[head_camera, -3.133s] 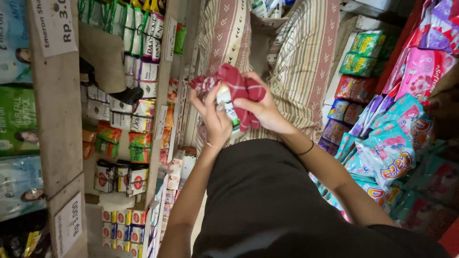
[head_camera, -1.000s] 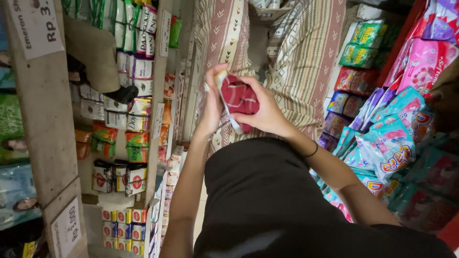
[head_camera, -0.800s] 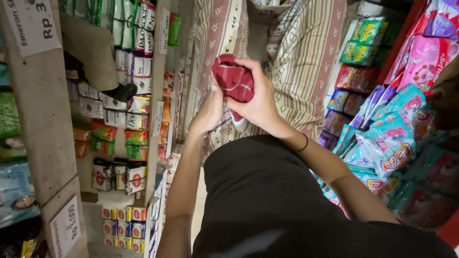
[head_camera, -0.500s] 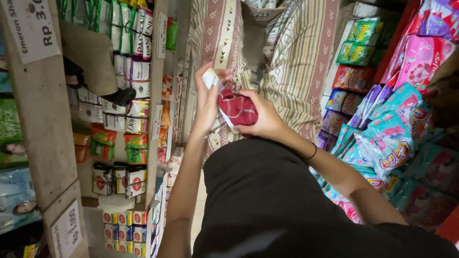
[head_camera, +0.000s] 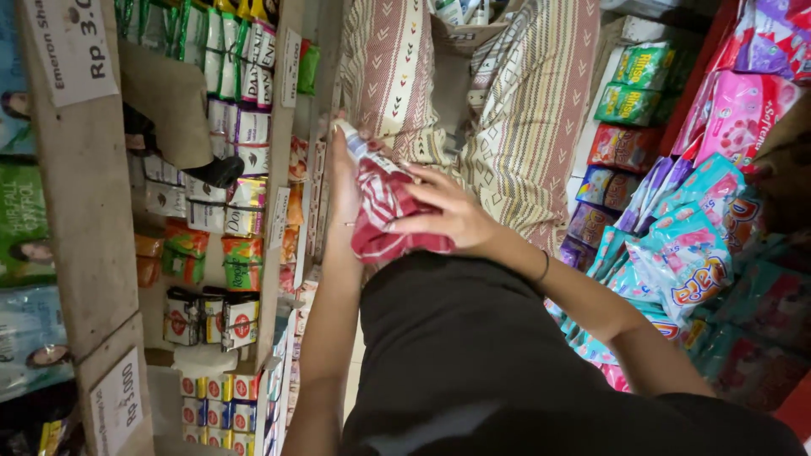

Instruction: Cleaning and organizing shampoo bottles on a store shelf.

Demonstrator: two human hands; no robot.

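Small white plastic bottle (head_camera: 353,143), narrow, with a pale label; only the upper end shows, sticking out above a red cloth with thin white stripes (head_camera: 387,211). Cloth is bunched around the lower part of the bottle and hangs down to the edge of the person's black garment (head_camera: 473,355). Both sit mid-frame, held up in front of the body, between the shelving at the left of the view and the striped fabric behind.

Left hand (head_camera: 345,181): fingers wrapped around the bottle from behind, closed on it; palm mostly hidden by the cloth. Thin bangle or thread at the wrist.

Right hand (head_camera: 443,215): fingers spread and pressed flat on the cloth, pinning it against the bottle; thumb tucked under the fabric. Dark band (head_camera: 545,266) on that wrist.

Behind the hands: beige fabric with brown stripes and small chevrons (head_camera: 532,110), hanging in two folds. At the left of the view, a wooden shelf frame (head_camera: 84,219) with paper price tags and rows of small sachets and packets (head_camera: 228,211) in green, white, orange and red; small blue-and-yellow boxes (head_camera: 215,409) low down. At the right of the view, soft plastic refill pouches (head_camera: 684,245) in turquoise, pink and purple, stacked close, with green packs (head_camera: 638,80) above them.
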